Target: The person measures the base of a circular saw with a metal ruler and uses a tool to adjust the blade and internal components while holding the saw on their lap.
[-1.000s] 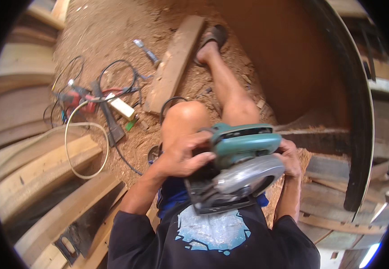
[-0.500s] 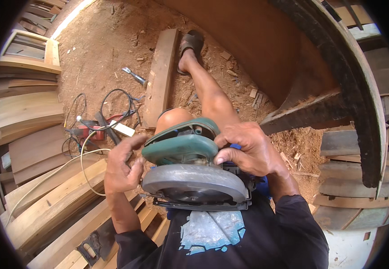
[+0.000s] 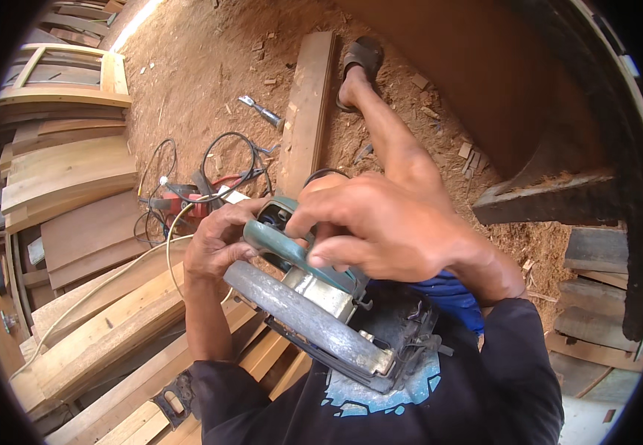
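A circular saw [image 3: 303, 308] with a green handle [image 3: 281, 241] and a scuffed grey blade guard rests against my lap and shirt, tilted with its base toward me. My left hand [image 3: 218, 241] grips the far left end of the handle, fingers bent around it. Over the handle's middle, my right hand [image 3: 384, 226] is closed, with thumb and fingers pinching the green part. The right hand hides part of the saw's body, and its fingertips are partly out of sight.
Stacked boards [image 3: 69, 178] line the left, with a handsaw [image 3: 177, 400] on the lower planks. A red power tool [image 3: 188, 200] lies among coiled cables. A chisel [image 3: 261, 110] and long plank [image 3: 307, 111] lie on the sawdust-covered ground. A large curved wooden piece [image 3: 544, 200] stands right.
The saw has turned, its right end swinging toward me, showing more of its base side. My right hand has moved left over the handle. My left hand has closed onto the handle's end.
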A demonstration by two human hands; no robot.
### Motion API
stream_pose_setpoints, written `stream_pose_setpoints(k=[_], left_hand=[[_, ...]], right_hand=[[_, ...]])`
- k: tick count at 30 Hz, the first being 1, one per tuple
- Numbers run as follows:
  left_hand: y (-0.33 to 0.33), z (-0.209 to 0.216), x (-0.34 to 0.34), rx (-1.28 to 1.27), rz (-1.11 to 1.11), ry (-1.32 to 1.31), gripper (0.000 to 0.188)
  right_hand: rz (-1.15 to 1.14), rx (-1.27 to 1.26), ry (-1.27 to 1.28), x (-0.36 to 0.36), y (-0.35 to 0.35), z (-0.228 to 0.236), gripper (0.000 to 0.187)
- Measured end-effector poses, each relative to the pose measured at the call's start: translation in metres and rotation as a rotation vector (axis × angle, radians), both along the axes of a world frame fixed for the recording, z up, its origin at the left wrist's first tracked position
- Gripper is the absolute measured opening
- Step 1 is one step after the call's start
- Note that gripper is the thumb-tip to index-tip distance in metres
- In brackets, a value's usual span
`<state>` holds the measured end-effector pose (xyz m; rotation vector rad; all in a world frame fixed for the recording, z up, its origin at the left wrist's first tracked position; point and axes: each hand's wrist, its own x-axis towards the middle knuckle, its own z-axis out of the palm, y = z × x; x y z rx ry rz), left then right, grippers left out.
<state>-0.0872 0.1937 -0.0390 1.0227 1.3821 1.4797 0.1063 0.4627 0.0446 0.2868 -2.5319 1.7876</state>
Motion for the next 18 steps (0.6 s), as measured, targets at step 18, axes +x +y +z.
stream_pose_setpoints(k=[18], left_hand=[[0.015,0.022,0.012,-0.046,-0.185,0.034,0.086]], right_hand=[[-0.047,0.155,0.118,0.063,-0.028,-0.032,0.078]])
